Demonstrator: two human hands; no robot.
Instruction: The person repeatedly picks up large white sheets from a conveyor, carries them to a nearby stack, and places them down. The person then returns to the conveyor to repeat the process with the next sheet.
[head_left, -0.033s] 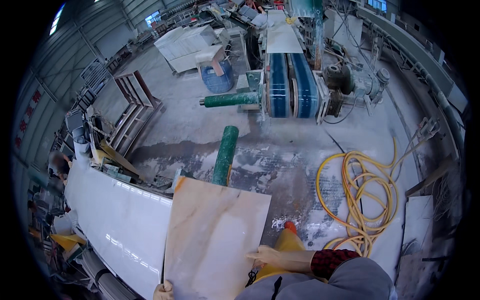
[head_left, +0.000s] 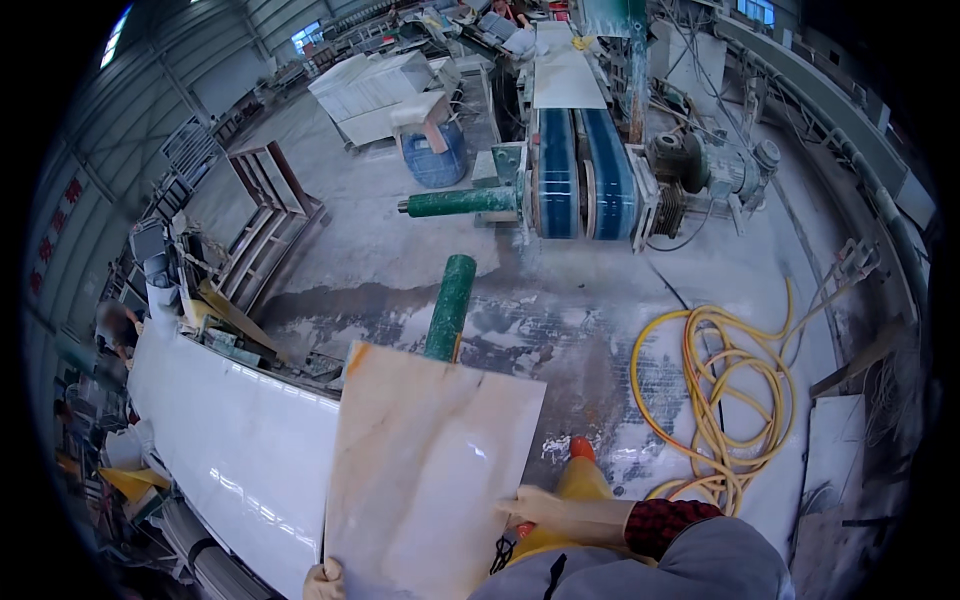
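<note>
Wet concrete workshop floor [head_left: 400, 250], yellow hose [head_left: 725, 400] coiled right. Both hands clamp a beige veined tile [head_left: 425, 480] held flat low-centre: left hand [head_left: 323, 580] grips the bottom edge, right hand [head_left: 535, 505] the right edge.

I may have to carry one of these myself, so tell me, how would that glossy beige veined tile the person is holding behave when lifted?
The beige veined tile looks rigid: its edges stay straight, no sag. Its glossy face suggests a slippery grip; the right hand and left hand clamp its edges. Wide and thin, it is probably heavy and chip-prone.
</note>
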